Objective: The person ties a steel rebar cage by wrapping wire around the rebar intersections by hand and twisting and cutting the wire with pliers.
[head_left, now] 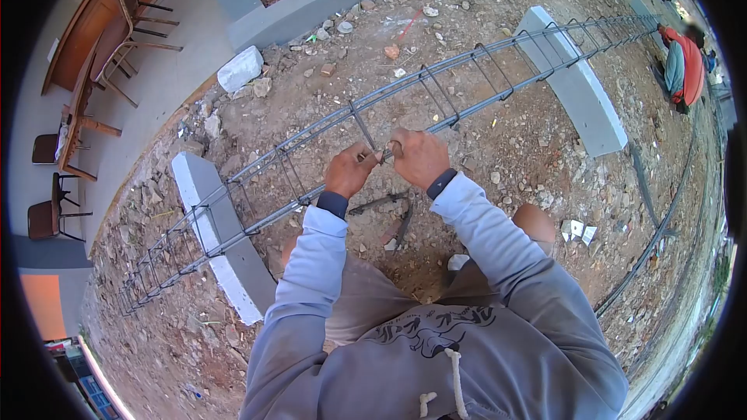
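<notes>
A long rebar cage (282,142) of steel bars and bent stirrups runs diagonally in front of me. My left hand (350,169) is closed in a pinch at the near bar, by the lower end of one stirrup (362,124). Just to its right, my right hand (421,158) has its fingers curled together over the same joint. Something thin and dark shows between the fingertips, too small to name. On the ground below the hands lies a dark bent strip (405,222).
Two grey-white concrete supports (204,198) (580,97) carry the cage. A person in red (689,70) crouches at its far right end. A white block (240,69) and rubble lie beyond it; chairs (117,39) stand at left. A dark cable (650,253) curves along the right.
</notes>
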A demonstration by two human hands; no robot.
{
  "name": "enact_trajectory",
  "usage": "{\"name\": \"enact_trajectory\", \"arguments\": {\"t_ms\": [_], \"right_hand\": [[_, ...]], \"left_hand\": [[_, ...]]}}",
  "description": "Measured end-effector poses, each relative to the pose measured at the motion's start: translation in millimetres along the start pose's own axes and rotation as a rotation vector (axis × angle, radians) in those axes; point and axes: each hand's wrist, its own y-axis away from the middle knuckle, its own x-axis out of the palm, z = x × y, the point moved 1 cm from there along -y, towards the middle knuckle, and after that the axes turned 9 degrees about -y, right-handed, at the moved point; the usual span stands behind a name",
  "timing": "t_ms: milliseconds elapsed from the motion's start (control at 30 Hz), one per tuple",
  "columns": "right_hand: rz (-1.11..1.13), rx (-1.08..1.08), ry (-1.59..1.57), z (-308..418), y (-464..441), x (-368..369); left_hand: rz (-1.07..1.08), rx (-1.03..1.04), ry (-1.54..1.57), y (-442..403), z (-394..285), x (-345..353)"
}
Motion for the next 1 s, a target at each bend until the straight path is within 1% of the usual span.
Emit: {"name": "enact_trajectory", "arguments": {"t_ms": [33, 100, 133, 233, 267, 367, 467, 567, 633, 667, 733, 767, 833, 867, 933, 967, 1000], "right_hand": [[-0.045, 0.054, -0.001, -14.0, -4.9, 6.1], [-0.025, 0.178, 0.043, -53.6, -5.1, 38.8], [-0.01, 0.243, 0.064, -59.0, -2.9, 45.6], [0.459, 0.295, -0.411, -59.3, 16.2, 62.0], [0.643, 0.615, -0.774, -58.0, 25.2, 68.5], [0.828, 0.768, -1.568, -73.0, 59.5, 82.7], [0.716, 0.778, -1.771, -74.4, 85.4, 94.5], [0.361, 1.152, -1.608, -117.7, 97.6, 136.3], [0.544, 1.202, -0.894, -152.2, 107.6, 165.7], [0.61, 1.142, -0.635, -160.9, 109.4, 175.5], [0.723, 0.98, -0.129, -160.3, 109.0, 186.7], [0.644, 0.962, -0.112, -160.0, 110.3, 196.3], [0.486, 0.927, -0.081, -160.1, 124.5, 227.4], [0.456, 0.953, -0.079, -161.3, 130.0, 239.5], [0.384, 1.0, -0.064, -163.8, 132.6, 248.9], [0.421, 1.014, -0.121, -168.2, 131.8, 246.4], [0.459, 1.026, -0.176, -168.7, 129.1, 233.1]], "left_hand": [[0.013, -0.006, 0.005, -0.5, 0.4, 0.1], [-0.001, -0.006, -0.001, 0.1, -1.2, -0.4], [-0.004, -0.008, -0.004, 1.1, -2.0, -0.5], [-0.072, 0.026, -0.018, 4.5, -5.4, 0.8], [-0.043, -0.001, 0.018, 6.1, -6.8, -0.1], [-0.081, -0.003, -0.01, 7.0, -1.4, 6.4], [-0.083, -0.003, 0.004, 7.8, -5.5, 2.6], [-0.126, 0.006, 0.049, 10.6, -12.3, 1.6], [-0.113, -0.049, 0.022, 14.0, -19.6, -1.6], [-0.106, -0.077, 0.007, 16.6, -21.1, 0.6], [-0.321, 0.024, -0.047, 24.6, -21.5, 11.4], [-0.428, 0.078, -0.079, 29.2, -22.0, 15.4], [-0.504, 0.127, -0.174, 42.9, -35.4, 15.1], [-0.546, 0.157, -0.218, 48.4, -42.9, 12.4], [-0.546, 0.124, -0.233, 59.3, -50.5, 6.4], [-0.55, 0.105, -0.237, 64.4, -52.1, 4.6], [-0.54, 0.047, -0.16, 67.8, -51.7, 4.3]]}}
